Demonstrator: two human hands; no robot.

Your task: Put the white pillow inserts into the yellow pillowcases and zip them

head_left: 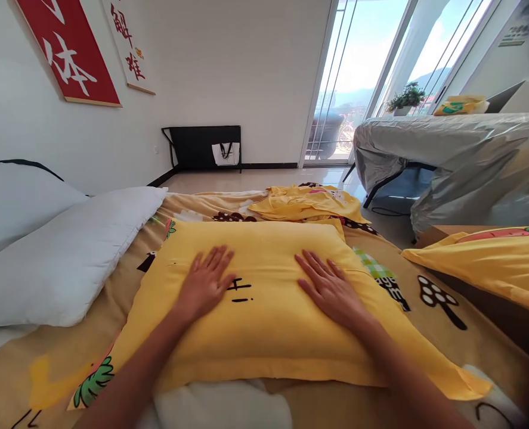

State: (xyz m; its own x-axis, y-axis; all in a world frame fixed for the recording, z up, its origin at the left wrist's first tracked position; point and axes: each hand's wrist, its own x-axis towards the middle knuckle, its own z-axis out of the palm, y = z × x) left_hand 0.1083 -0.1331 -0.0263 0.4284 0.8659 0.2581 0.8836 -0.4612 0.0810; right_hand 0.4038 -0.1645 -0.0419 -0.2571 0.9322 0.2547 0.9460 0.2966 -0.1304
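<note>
A yellow pillow (273,322) in a patterned case lies flat on the bed (425,310) right in front of me. My left hand (206,283) rests palm down on its left half, fingers stretched out. My right hand (329,289) lies flat on its right half, fingers together and pointing away. Neither hand holds anything. A white inner pillow edge (228,405) shows beneath the yellow pillow's near edge.
A bare white pillow (67,256) lies at the left, another white one (14,202) behind it. A folded yellow cloth (304,205) sits at the bed's far end. A second yellow pillow (492,256) is at right. A plastic-covered table (447,149) stands by the window.
</note>
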